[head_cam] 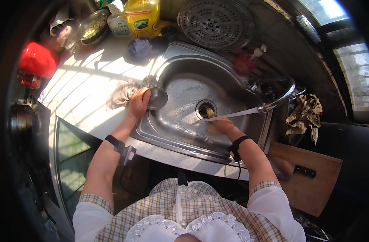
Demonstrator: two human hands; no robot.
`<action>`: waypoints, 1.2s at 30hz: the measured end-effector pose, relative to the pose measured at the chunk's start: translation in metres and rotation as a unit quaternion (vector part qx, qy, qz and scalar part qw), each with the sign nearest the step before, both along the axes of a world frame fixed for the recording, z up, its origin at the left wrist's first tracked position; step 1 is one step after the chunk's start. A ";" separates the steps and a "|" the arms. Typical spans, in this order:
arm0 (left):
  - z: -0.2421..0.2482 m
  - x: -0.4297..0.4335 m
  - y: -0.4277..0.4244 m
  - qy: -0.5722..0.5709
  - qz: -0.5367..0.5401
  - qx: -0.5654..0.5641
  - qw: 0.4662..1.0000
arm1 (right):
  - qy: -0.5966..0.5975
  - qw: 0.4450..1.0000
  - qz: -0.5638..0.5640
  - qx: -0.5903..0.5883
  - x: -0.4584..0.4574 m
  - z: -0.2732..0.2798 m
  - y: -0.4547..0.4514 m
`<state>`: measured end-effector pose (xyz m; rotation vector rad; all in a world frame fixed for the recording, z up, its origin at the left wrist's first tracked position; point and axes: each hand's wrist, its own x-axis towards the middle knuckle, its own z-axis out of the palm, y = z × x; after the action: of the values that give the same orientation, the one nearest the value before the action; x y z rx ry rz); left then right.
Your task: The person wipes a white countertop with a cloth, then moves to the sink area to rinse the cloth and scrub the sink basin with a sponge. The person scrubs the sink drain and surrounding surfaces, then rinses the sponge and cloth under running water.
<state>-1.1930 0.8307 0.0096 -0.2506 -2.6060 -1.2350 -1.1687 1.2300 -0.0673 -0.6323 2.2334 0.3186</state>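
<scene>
My left hand [138,103] grips a small round metal bowl [158,98] by its edge, over the left rim of the stainless steel sink [184,65]. Beside that hand a crumpled greyish cloth [123,93] and a steel wool scourer [149,81] lie on the counter. Down in the basin, my right hand [224,125] holds a yellowish scrubbing pad [210,113], perhaps a loofah or sponge, close to the drain [202,110]. Water [240,114] streams from the curved faucet [282,98] across the right hand, whose fingertips are partly hidden.
Behind the sink stand a perforated steamer plate [216,25], a pink pump bottle [245,63], a yellow detergent jug [142,19] and a spray bottle [118,24]. A knife [305,171] rests on a wooden cutting board [317,187] at right, near wilted brown leaves [305,116].
</scene>
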 end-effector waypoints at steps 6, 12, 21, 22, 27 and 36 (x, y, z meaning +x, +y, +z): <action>0.002 0.001 0.000 -0.009 0.005 0.006 1.000 | 0.023 0.975 0.004 -0.219 0.004 -0.011 -0.020; 0.005 0.001 0.002 -0.006 0.010 0.008 1.000 | 0.087 0.955 -0.074 -0.273 0.011 -0.001 -0.005; 0.005 0.001 0.003 0.005 0.008 -0.003 1.000 | 0.411 0.859 0.230 -0.203 -0.086 0.060 0.020; 0.005 0.001 0.003 0.002 0.011 0.001 1.000 | 0.453 0.844 0.236 -0.163 -0.101 0.062 0.020; 0.006 0.001 0.003 -0.003 0.011 -0.004 1.000 | 0.401 0.876 0.265 -0.049 -0.102 0.051 0.064; 0.008 0.001 0.004 -0.010 0.010 0.010 1.000 | 0.049 0.988 0.082 0.121 0.006 0.028 0.135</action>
<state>-1.1916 0.8343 0.0172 -0.2082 -2.6053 -1.2633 -1.1626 1.3649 -0.0389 -0.6807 2.1939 0.7065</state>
